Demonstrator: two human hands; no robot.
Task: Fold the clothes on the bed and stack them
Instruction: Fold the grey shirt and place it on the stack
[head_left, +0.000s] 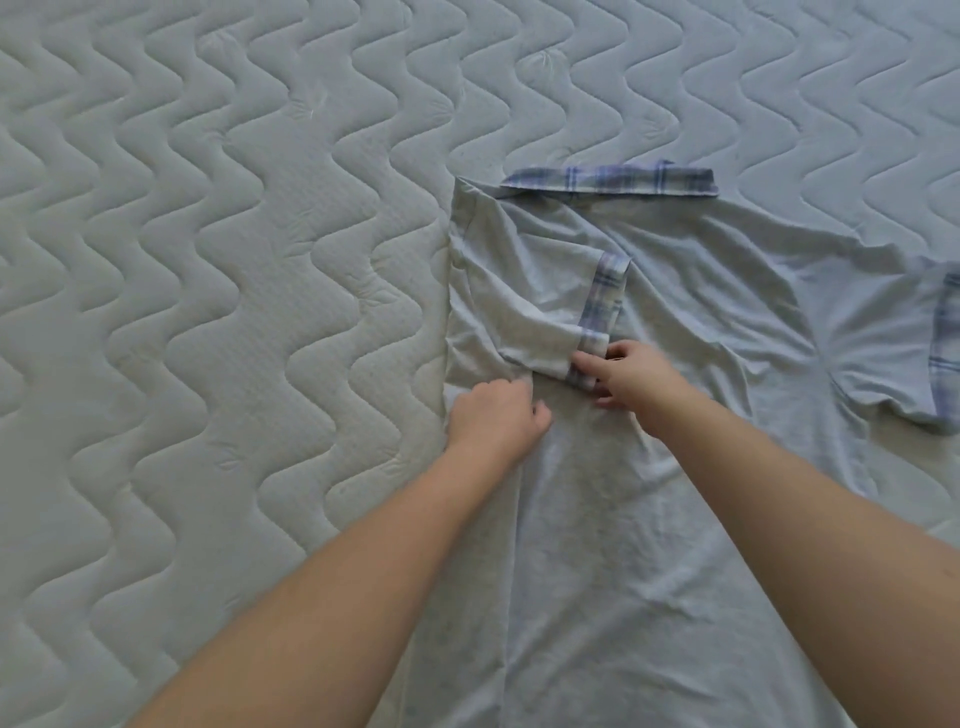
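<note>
A pale grey-blue shirt (691, 322) with a blue plaid collar (613, 181) lies flat on the mattress, right of centre. Its left sleeve, with a plaid cuff (600, 312), is folded inward over the body. The right sleeve (893, 343) lies spread out at the frame's right edge. My right hand (631, 382) pinches the lower end of the folded sleeve's plaid cuff. My left hand (498, 421) rests on the shirt just below the folded sleeve, its fingers curled into the fabric at the sleeve's lower edge.
The quilted white mattress (208, 270) with a wavy stitch pattern fills the left half and the top of the view. No other garments show in this view.
</note>
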